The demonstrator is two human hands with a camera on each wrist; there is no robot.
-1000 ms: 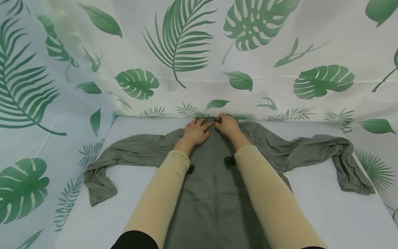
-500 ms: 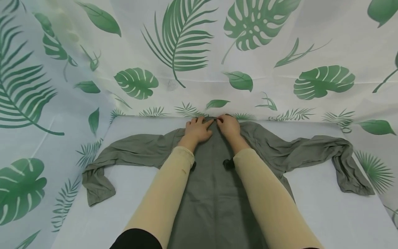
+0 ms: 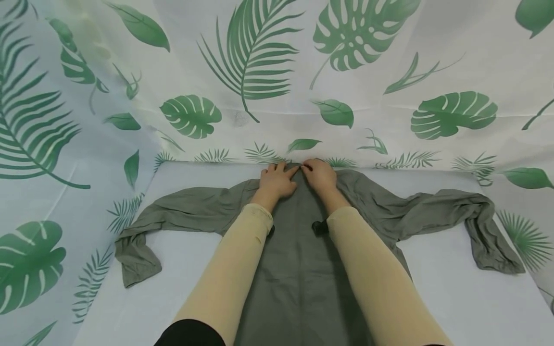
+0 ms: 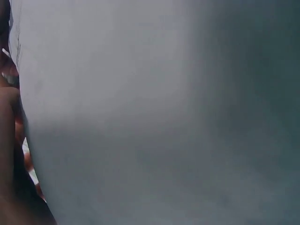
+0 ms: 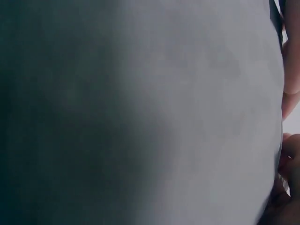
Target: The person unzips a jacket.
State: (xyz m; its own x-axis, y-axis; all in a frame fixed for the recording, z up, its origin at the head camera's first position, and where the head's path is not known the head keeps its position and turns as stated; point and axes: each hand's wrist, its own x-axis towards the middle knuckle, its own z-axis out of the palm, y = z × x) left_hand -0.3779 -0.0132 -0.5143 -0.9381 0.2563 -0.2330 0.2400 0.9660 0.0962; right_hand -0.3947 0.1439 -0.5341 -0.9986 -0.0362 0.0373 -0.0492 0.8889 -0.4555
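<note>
A grey-green long-sleeved shirt (image 3: pixel 298 250) lies spread out with its collar end away from me. My left hand (image 3: pixel 277 181) rests on the left side of the collar, its fingers spread and one stretched toward the centre. Just right of it, my right hand (image 3: pixel 319 175) pinches the collar near the middle between thumb and fingers. The fingertips of both hands come close together there; what lies between them is too small to make out. Blurred shirt cloth (image 4: pixel 117 93) fills most of the left wrist view, with parts of fingers (image 5: pixel 293 51) at the right edge of the right wrist view.
The shirt's left sleeve (image 3: pixel 186 206) and right sleeve (image 3: pixel 446 206) stretch out sideways, their ends bent toward me. Under the shirt is a white table (image 3: pixel 182 274). A leaf-patterned curtain (image 3: pixel 268 110) rises behind and to the left. Small black wrist cameras (image 3: pixel 320 228) hang under the forearms.
The left hand has shifted slightly to the right and the right hand slightly too, both still at the collar. The rest of the shirt lies as before.
</note>
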